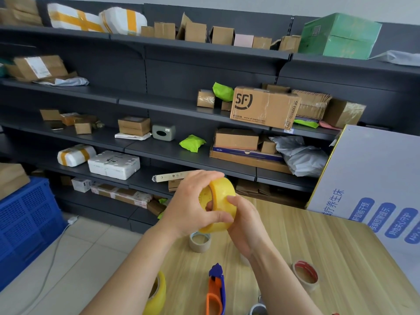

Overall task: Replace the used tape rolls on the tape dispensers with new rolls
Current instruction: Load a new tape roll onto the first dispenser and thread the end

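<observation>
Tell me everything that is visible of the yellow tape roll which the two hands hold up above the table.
The yellow tape roll is wide, thickly wound and glossy, and looks like translucent yellow plastic film. It is held on edge in the air above the wooden table, touching nothing below. Its open core faces left and shows a printed inner ring. The left hand curls over its top and front. The right hand grips its right side, thumb on the outer band.

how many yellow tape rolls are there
2. One yellow roll is gripped by the left hand and right hand above the table. The other roll stands at the table's near left edge. The arms may hide more.
</observation>
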A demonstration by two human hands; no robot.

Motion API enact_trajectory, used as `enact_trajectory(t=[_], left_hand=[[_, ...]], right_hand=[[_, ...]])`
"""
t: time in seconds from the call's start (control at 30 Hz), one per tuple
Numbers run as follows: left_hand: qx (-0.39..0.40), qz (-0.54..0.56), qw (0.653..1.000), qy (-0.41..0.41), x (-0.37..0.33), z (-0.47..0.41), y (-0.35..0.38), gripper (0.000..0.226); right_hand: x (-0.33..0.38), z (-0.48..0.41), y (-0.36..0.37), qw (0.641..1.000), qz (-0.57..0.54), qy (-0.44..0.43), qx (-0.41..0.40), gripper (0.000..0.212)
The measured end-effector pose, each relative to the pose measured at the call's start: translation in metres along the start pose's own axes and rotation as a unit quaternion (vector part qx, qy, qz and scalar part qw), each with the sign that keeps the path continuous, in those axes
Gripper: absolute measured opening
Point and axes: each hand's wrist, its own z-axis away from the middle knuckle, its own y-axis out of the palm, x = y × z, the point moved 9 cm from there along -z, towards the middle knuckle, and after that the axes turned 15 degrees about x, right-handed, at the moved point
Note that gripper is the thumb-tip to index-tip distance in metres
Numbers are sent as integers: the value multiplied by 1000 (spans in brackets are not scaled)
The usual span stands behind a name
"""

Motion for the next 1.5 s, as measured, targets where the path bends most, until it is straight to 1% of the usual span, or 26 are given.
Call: enact_trajectory(t=[0.1, 0.17, 0.23, 0.3, 0.37, 0.5, 0.6, 0.7, 0.83, 0.97, 1.03, 1.13, 1.27, 1.37, 1.43, 1.47, 1.5], left_hand=[[-14, 8, 1000, -21, 3, 0, 0, 99], [0, 52, 997, -56, 11, -1, 3, 107], [8, 73, 995, -62, 13, -1, 6, 98], [1, 56, 998, -42, 7, 0, 6, 88], [-1, 22, 1000, -12, 0, 1, 7, 86], [-2, -49, 998, 42, -16, 4, 10, 90], [-10, -99, 993, 60, -25, 6, 11, 91], [-17, -121, 990, 71, -28, 8, 13, 95], [-2, -42, 998, 49, -15, 9, 13, 112], [-9, 111, 994, -13, 10, 10, 12, 110], [4, 142, 989, -28, 13, 8, 12, 108], [10, 106, 994, -16, 5, 7, 10, 99], [-2, -29, 999, 40, -17, 12, 14, 101], [-11, -95, 992, 77, -32, 13, 17, 99], [-12, -115, 989, 93, -38, 13, 18, 98], [-10, -110, 989, 98, -37, 13, 18, 100], [-9, -87, 992, 94, -35, 13, 17, 102]], right_hand=[[0, 2, 0, 1000, -29, -10, -1, 31], [3, 3, 2, 999, -48, -21, 9, 37], [5, 3, 3, 998, -50, -24, 15, 43], [3, 5, 2, 999, -36, -8, 7, 48], [2, 7, 0, 1000, -17, 13, -10, 51], [4, 7, -3, 999, 13, 31, -28, 51], [5, 8, -5, 997, 37, 45, -46, 48], [6, 9, -8, 997, 50, 39, -51, 58], [16, 11, -2, 998, 64, -9, -14, 46], [22, 12, 7, 995, 82, -43, 31, 50], [21, 13, 8, 994, 88, -45, 37, 53], [20, 15, 5, 994, 101, -35, 22, 57], [22, 15, 1, 992, 128, -2, -9, 60], [25, 15, -4, 990, 137, 0, -38, 60], [24, 16, -9, 991, 127, 1, -50, 68], [24, 16, -9, 992, 122, -3, -44, 68], [25, 16, -7, 992, 118, -11, -32, 63]])
